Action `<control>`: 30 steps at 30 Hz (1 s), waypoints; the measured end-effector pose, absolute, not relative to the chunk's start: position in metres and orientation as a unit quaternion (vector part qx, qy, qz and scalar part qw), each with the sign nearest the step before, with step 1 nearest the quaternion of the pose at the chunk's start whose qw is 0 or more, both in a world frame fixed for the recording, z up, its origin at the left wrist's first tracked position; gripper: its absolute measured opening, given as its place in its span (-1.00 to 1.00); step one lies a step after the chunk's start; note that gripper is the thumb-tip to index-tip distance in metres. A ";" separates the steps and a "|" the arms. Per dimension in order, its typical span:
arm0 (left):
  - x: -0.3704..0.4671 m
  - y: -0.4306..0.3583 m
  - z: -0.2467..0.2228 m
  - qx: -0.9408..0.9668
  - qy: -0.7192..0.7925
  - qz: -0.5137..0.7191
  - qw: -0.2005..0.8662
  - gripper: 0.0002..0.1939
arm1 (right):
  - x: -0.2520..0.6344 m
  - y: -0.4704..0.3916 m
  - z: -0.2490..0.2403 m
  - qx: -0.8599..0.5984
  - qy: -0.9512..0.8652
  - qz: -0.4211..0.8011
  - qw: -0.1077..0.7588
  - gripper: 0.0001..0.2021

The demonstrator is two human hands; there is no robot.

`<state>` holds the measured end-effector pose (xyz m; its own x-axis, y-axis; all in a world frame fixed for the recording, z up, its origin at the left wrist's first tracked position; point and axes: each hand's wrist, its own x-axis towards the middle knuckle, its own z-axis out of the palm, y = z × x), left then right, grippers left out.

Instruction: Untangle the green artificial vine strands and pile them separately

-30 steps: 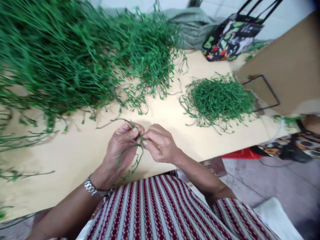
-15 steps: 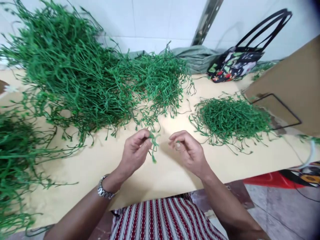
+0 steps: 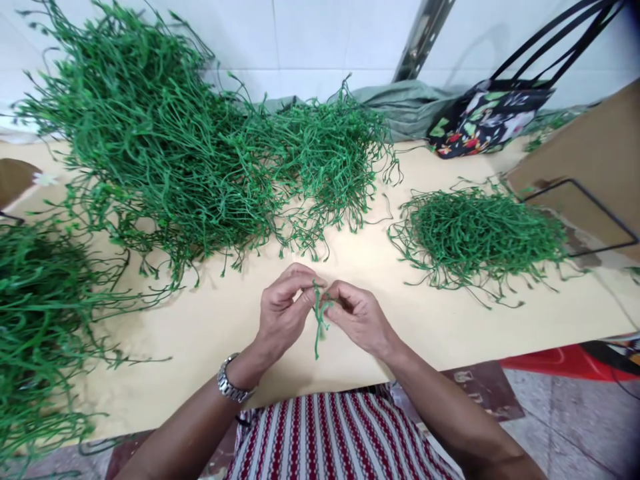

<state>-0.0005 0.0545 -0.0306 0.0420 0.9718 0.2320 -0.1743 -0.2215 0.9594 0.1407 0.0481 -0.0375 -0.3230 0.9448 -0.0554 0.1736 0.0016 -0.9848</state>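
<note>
Above the table's front part, my left hand (image 3: 287, 307) pinches a thin, branched green stem (image 3: 318, 327) between thumb and forefinger. Its lower end dangles down below the fingertips. My right hand (image 3: 361, 316) is closed at the same piece, thumb and forefinger pressed together on its upper branches. The fingertips of both hands almost meet, and they hide where the branches join. A metal watch (image 3: 233, 379) is on my left wrist.
A tall heap of green stems (image 3: 170, 147) fills the back left, with a smaller clump (image 3: 330, 153) beside it. More lie at the left edge (image 3: 35, 320) and in a pile (image 3: 485, 233) at right. A floral bag (image 3: 493, 120) and cardboard (image 3: 590, 160) stand behind.
My hands have come together: the right hand moved left to the green stem held in my left hand and now grips it too. The view has shifted slightly.
</note>
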 end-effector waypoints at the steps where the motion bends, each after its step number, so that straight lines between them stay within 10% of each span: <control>1: 0.000 0.055 -0.032 0.511 0.370 0.580 0.516 -0.87 | 0.142 0.048 -0.037 -0.459 -0.634 0.503 0.368 -0.86; 8: -0.003 0.054 -0.042 0.457 0.341 0.560 0.601 -0.92 | 0.150 0.047 -0.034 -0.418 -0.748 0.305 0.415 -0.89; 19: -0.001 0.054 -0.036 0.656 0.275 0.575 0.404 -0.80 | 0.152 0.048 -0.037 -0.420 -0.589 0.603 0.338 -0.68; 30: 0.005 0.050 -0.027 0.293 0.316 0.498 0.752 -0.86 | 0.152 0.043 -0.033 -0.366 -0.748 0.402 0.380 -0.80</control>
